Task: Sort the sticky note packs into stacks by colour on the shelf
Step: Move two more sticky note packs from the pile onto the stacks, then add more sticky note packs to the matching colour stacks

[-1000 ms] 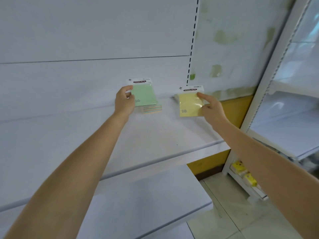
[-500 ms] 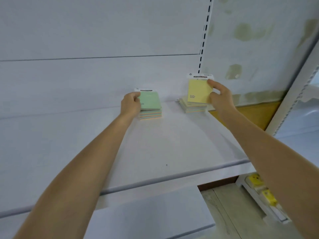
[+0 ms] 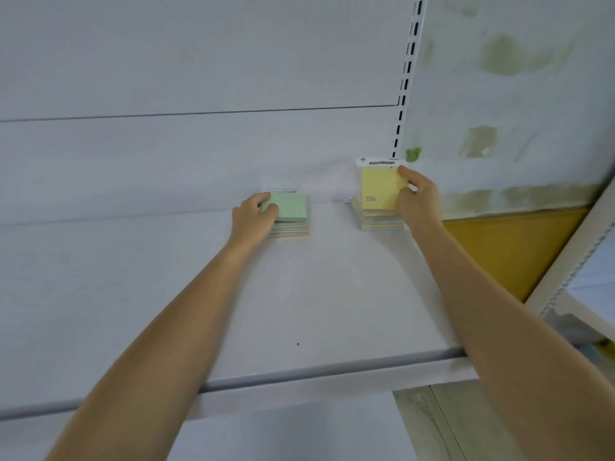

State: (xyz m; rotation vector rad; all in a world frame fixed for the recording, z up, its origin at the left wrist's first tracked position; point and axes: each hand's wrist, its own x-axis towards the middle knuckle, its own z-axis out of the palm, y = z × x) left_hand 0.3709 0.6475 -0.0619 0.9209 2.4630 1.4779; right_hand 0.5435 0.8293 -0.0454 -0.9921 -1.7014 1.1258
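Green pack lowered onto stack, yellow pack still upright

The green pack lies flat on top of the left stack, its white header card at the far edge by the back panel. The left hand grips its left edge, thumb on top. The packs beneath it show green, orange and blue edges. The left stack sits at the back of the white shelf.

The yellow pack stands nearly upright, white header card on top, small print at its lower left. The right hand pinches its right edge. Its lower edge meets the top of the right stack, which shows yellow, orange and blue edges. The two stacks stand apart.
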